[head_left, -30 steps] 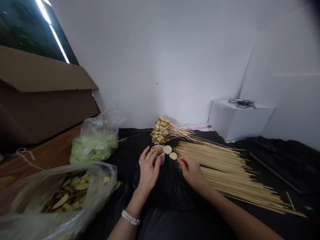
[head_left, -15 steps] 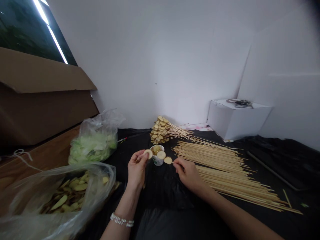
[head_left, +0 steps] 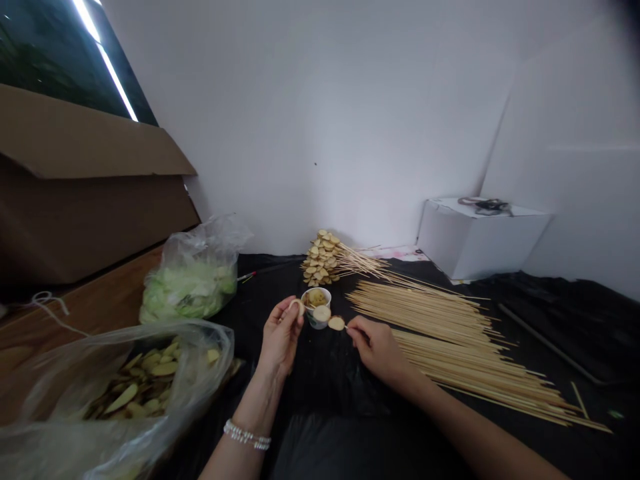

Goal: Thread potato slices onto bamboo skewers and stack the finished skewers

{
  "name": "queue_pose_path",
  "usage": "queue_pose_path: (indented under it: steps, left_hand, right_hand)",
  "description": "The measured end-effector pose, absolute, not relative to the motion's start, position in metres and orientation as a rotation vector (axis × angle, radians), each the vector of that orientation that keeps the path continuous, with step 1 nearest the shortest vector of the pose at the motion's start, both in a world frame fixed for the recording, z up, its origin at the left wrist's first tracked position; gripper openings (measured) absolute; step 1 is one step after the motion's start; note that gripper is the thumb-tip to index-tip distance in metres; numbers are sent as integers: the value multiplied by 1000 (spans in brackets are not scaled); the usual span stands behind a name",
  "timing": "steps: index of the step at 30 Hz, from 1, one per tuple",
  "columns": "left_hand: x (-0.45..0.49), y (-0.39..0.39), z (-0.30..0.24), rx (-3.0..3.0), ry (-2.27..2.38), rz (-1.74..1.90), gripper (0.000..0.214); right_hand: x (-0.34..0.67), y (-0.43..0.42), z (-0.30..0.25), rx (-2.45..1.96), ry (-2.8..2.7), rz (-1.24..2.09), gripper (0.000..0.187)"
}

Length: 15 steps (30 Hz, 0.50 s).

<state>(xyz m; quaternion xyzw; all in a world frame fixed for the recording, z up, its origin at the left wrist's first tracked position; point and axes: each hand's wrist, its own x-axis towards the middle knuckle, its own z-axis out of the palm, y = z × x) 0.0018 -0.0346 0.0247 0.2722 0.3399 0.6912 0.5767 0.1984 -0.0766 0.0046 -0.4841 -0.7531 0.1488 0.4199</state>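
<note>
Against a white wall (head_left: 320, 113), we are working over a black plastic sheet (head_left: 320, 393), with both hands closed on what they hold. Our left hand (head_left: 281, 339), wearing a white beaded bracelet (head_left: 247, 435), is pinching a pale yellow round slice (head_left: 297, 305) between thumb and fingers, just beside a small white cup (head_left: 316, 317) that is holding more slices. Our right hand (head_left: 377, 347) is gripping a thin bamboo skewer (head_left: 344, 326) that is carrying two pale round slices (head_left: 337, 323) in front of the cup. Behind the cup, a heap of loaded skewers (head_left: 320, 260) is resting on the sheet. A long bundle of loose bamboo skewers (head_left: 450, 353) is lying to our right, while a clear plastic bag of yellow slices (head_left: 140, 380) and a clear plastic bag of pale green shreds (head_left: 190, 287) are sitting to our left.
</note>
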Motion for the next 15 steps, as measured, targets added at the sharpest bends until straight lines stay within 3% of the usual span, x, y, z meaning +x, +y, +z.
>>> queue_pose_path:
  steps: [6, 15]
  left_hand:
    - [1, -33, 23, 568, 823, 1573, 23]
    - [0, -35, 21, 644, 773, 1516, 37]
  right_hand:
    - [200, -76, 3, -1204, -1907, 348, 20]
    - [199, -77, 5, -1177, -1929, 352, 19]
